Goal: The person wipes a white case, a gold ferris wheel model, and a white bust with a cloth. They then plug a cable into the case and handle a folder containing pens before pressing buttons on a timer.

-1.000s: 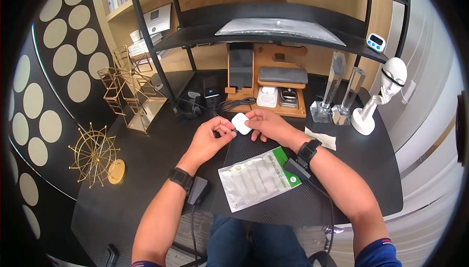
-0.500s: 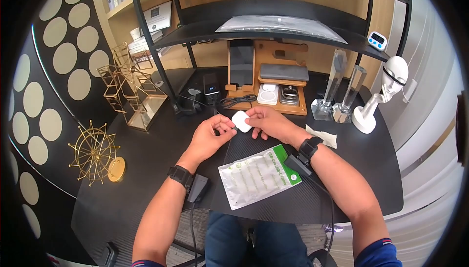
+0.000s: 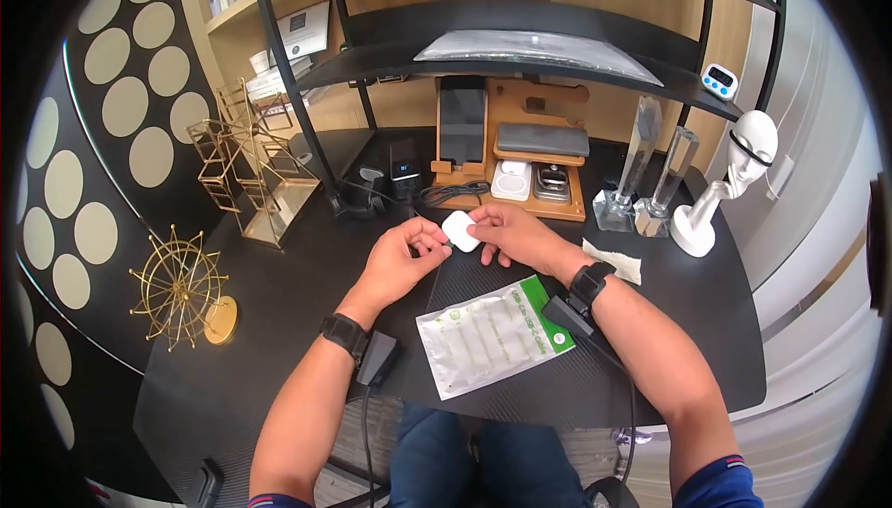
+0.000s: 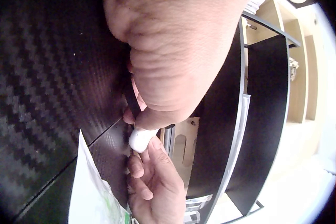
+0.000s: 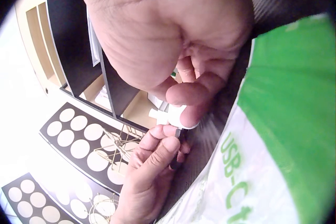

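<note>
My right hand (image 3: 516,234) pinches a small white earbuds case (image 3: 459,231) with rounded corners between thumb and fingers, above the desk. At the case's lower left edge, my left hand (image 3: 401,257) pinches a dark cable plug (image 5: 177,148) between thumb and forefinger. The plug's tip is right at the white case in the right wrist view. Most of the plug is hidden by the fingers. Below the hands lies a white and green plastic pouch (image 3: 488,336) printed with USB-C cable lettering.
Behind the hands stands a wooden dock (image 3: 557,206) with a phone (image 3: 462,122), a grey case and a white charging pad (image 3: 511,183). A coiled black cable (image 3: 455,194) lies beside it. Crystal trophies (image 3: 641,169) and a white head figure (image 3: 692,229) stand right, golden wheel ornaments (image 3: 181,290) left.
Both hands keep their hold on the white case and the plug. Small shifts of the head view move the whole scene slightly; little else differs.
</note>
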A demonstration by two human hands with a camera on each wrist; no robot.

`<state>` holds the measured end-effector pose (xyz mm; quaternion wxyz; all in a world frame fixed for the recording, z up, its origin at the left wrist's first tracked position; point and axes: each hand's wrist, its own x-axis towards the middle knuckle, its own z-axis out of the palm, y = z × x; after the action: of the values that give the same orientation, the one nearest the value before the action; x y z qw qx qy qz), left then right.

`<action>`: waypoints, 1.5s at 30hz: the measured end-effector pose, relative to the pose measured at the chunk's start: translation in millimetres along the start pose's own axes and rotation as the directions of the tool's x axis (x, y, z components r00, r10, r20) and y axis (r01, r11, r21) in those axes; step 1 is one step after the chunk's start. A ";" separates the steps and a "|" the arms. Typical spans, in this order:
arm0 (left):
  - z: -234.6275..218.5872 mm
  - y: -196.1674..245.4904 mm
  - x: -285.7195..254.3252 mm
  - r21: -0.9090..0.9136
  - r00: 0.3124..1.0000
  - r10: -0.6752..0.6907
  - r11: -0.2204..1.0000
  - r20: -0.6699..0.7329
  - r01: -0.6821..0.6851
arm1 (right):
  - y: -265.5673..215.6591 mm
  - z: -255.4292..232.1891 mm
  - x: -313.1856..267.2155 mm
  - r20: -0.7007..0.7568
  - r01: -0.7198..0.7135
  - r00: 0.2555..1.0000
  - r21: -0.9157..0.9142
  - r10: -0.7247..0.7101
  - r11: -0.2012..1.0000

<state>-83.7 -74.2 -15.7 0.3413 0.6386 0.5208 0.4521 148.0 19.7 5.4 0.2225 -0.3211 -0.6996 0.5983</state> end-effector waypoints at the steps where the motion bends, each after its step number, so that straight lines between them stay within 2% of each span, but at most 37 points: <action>1: 0.2 0.4 0.2 -0.012 1.000 0.018 1.000 -0.004 -0.018 | 1.4 -0.7 1.3 0.003 0.011 1.000 0.000 -0.011 1.000; 4: 0.7 -4.8 1.1 -0.020 0.999 0.041 0.999 -0.018 -0.042 | 5.8 0.7 0.7 -0.006 0.014 1.000 0.005 -0.014 1.000; 10: -0.6 -1.2 1.2 0.033 1.000 0.008 0.999 -0.010 -0.007 | -4.5 1.9 -2.5 -0.046 0.020 0.999 -0.005 -0.021 1.000; 12: 1.5 -5.3 2.4 0.006 0.999 0.026 1.000 -0.045 -0.026 | -2.7 1.5 -2.6 -0.062 0.097 0.993 0.015 -0.096 0.995; 22: 0.7 -3.3 2.1 -0.008 0.998 0.045 0.999 -0.031 -0.045 | -7.9 3.7 -5.7 -0.037 0.157 0.987 0.079 -0.154 0.984; 26: 0.0 0.9 0.3 -0.022 0.996 0.079 0.997 -0.049 -0.080 | -12.8 6.1 -7.4 -0.028 0.151 0.988 0.000 -0.151 0.989; 28: 0.1 7.9 -2.4 0.026 0.997 0.034 0.999 -0.074 -0.032 | -14.6 10.6 -8.9 -0.047 0.245 0.968 -0.052 -0.248 0.968; 33: -0.6 2.2 1.0 0.008 0.998 0.056 0.998 -0.031 -0.055 | -14.2 9.4 -5.4 -0.025 0.308 0.950 -0.115 -0.312 0.945; 35: -0.2 3.5 -1.0 0.010 0.998 0.054 0.999 -0.011 -0.054 | -17.5 11.1 -6.7 -0.029 0.382 0.920 -0.149 -0.390 0.912; 37: 0.7 6.8 -1.9 -0.069 0.999 0.042 0.997 -0.021 -0.044 | -20.3 14.4 -8.9 -0.049 0.393 0.914 -0.146 -0.403 0.908; 41: -0.2 7.7 -1.0 0.018 0.998 0.060 0.998 -0.004 -0.060 | -28.5 16.7 -13.6 -0.110 0.365 0.917 -0.151 -0.383 0.919; 45: -0.2 -1.3 0.0 -0.045 0.999 0.051 0.998 0.006 -0.051 | -30.2 16.0 -16.1 -0.100 0.326 0.934 -0.155 -0.343 0.933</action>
<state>-84.4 -73.8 -16.8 0.3457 0.6455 0.4929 0.4700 142.5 -5.3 33.3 0.3424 -0.2484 -0.7677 0.4814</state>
